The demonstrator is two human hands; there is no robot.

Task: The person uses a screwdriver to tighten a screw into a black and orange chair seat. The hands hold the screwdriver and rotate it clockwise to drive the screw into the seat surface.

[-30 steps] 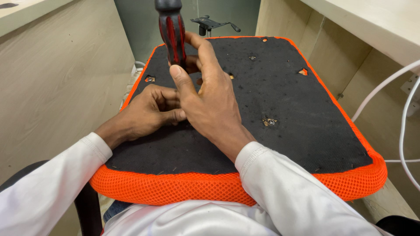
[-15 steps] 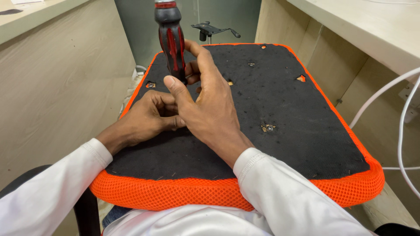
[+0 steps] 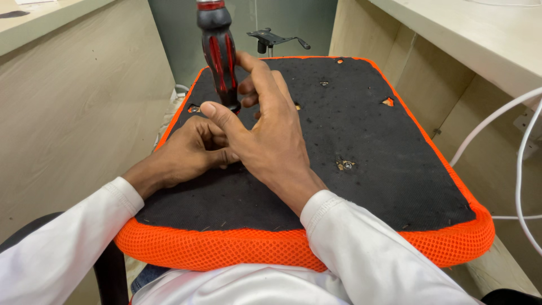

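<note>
Right hand (image 3: 271, 141) pinches the ribbed black-red screwdriver (image 3: 219, 53) handle upright over the fuzzy black, orange-mesh-edged seat cushion (image 3: 384, 164), left hand (image 3: 189, 149) curled closed at its base.

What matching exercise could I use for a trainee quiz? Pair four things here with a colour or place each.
Things:
1. screwdriver handle
2. seat cushion edge
3. cables
4. left hand

Descriptions:
A. white, at the right edge
B. orange mesh
C. black with red stripes, upright
D. curled on the black underside of the seat, beside the right hand

Pairs: 1-C, 2-B, 3-A, 4-D
</note>
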